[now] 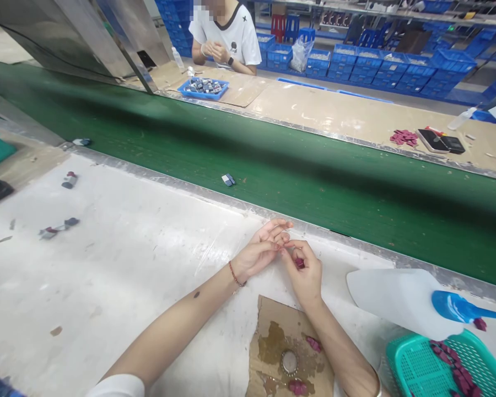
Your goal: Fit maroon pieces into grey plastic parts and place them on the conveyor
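Note:
My left hand and my right hand meet near the white table's far edge. The right hand's fingers are closed around a small dark red part. The left hand's fingertips touch that same spot, with its other fingers spread; whether it grips the part I cannot tell. Below my wrists lies a stained cardboard piece with a round metal cap and more dark red parts on it.
A teal basket with several red parts sits at the lower right, beside a white bottle with a blue nozzle. A green conveyor belt carries a small grey part. Across it a person works beside a blue tray. Small parts lie at the left.

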The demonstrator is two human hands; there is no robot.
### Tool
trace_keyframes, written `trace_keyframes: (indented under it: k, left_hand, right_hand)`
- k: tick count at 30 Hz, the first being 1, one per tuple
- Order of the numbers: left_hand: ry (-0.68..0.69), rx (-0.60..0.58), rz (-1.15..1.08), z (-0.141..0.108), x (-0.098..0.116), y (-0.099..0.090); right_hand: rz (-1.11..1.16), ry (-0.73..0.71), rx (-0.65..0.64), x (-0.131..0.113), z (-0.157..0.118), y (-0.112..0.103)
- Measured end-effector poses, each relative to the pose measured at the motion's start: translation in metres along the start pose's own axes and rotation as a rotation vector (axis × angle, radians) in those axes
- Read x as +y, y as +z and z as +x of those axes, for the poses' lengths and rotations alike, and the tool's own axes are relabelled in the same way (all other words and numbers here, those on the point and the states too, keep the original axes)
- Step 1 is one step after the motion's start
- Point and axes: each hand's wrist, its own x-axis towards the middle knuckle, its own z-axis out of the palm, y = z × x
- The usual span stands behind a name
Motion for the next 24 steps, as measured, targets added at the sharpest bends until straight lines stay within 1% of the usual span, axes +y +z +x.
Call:
trace_keyframes:
  k: [4,9,14,24]
  left_hand:
    - [-0.007,0.004,-0.041,0.0014,-0.0003,-0.0003]
    - [-0.02,0.037,-0.127,0.0016,0.0016,-0.0003]
    - [-0.038,0.076,-0.112,0.0008,0.003,-0.0027]
    - [-0.051,0.046,-0.109,0.0011,0.0012,-0.0035]
  right_hand:
    - [0.014,0.004,-0.01,0.0011,0.0013,-0.0005]
    - [0.021,0.016,0.009,0.0,0.0034,-0.0018]
    - [0.02,0.032,0.022,-0.0002,0.0042,-0.002]
    - [0.045,0.078,0.034,0.0024,0.0055,-0.001]
